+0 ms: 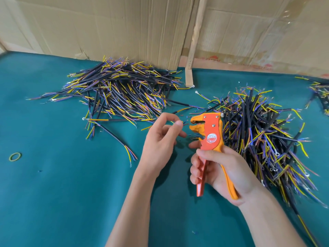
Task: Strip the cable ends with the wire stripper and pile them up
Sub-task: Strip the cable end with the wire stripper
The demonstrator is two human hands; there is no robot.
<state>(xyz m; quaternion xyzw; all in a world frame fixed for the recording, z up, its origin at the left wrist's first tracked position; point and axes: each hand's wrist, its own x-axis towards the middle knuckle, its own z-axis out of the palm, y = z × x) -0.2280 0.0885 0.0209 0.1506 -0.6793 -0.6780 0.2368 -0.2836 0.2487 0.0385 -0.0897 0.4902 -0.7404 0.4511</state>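
Observation:
My right hand grips the handles of an orange and yellow wire stripper, whose jaws point left. My left hand pinches thin coloured wire ends between thumb and forefinger, right in front of the jaws. The hand hides the rest of that cable. A big pile of black cables with yellow, blue and brown cores lies at the back left. A second pile lies to the right of the stripper.
Everything sits on a teal cloth table. A loose cable and a yellow-green rubber band lie at the left. A cardboard wall with a wooden strip closes the back. More cables lie at the far right edge.

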